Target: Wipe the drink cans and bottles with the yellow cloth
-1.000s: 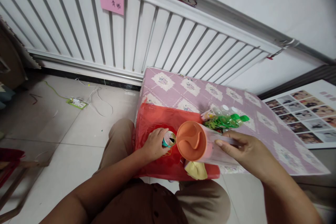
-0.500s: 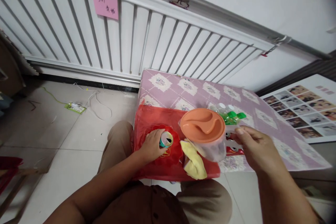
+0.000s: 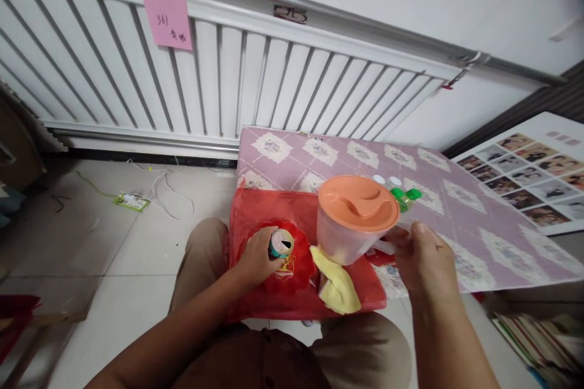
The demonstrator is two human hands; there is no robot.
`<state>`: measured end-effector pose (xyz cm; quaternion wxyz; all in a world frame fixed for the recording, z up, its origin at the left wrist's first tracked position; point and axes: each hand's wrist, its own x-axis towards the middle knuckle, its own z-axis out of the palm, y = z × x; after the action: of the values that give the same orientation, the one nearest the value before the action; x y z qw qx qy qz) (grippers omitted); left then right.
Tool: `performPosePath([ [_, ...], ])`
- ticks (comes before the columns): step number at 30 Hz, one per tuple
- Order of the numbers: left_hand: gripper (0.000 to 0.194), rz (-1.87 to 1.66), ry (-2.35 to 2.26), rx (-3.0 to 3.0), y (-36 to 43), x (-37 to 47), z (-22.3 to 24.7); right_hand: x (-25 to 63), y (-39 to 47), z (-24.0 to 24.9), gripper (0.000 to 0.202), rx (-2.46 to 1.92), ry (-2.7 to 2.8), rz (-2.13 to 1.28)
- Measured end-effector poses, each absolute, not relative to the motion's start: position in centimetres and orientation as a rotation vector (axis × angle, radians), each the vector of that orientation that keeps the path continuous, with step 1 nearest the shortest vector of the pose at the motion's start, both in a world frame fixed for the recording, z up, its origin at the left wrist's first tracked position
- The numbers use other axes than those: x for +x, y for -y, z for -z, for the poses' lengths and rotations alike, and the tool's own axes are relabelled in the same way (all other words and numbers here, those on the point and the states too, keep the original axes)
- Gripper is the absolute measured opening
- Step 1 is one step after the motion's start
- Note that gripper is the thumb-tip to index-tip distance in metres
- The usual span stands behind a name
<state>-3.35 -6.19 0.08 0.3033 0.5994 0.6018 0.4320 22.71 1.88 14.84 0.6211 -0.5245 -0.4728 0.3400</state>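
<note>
My left hand is wrapped round an opened drink can, which stands in a red scalloped plate. My right hand grips the handle of a clear plastic pitcher with an orange lid. The pitcher looks raised above the table, slightly tilted; whether its base touches anything I cannot tell. Just below it lies a crumpled yellow cloth on the red mat. The pitcher and my right hand partly hide a red item behind them.
Small bottles with green caps and white caps stand behind the pitcher on the purple patterned tablecloth. A white radiator runs along the wall. A photo board leans at right. A power strip with cables lies on the floor.
My right hand has moved left with the pitcher, whose base has swung left, over the mat. The red cans beside it are now mostly hidden. My left hand still holds the can.
</note>
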Motion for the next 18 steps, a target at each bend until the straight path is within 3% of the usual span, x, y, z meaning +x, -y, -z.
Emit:
performPosePath([
  [7,0.067,-1.188,-1.566,1.579,6.3,-3.0,0.4,21.6,-1.3,-12.3,0.041,-0.984,0.771,-0.892],
  [18,0.068,-1.211,-1.520,1.596,6.2,-2.6,1.8,19.0,-3.0,-9.5,0.046,-0.977,0.734,-0.769],
])
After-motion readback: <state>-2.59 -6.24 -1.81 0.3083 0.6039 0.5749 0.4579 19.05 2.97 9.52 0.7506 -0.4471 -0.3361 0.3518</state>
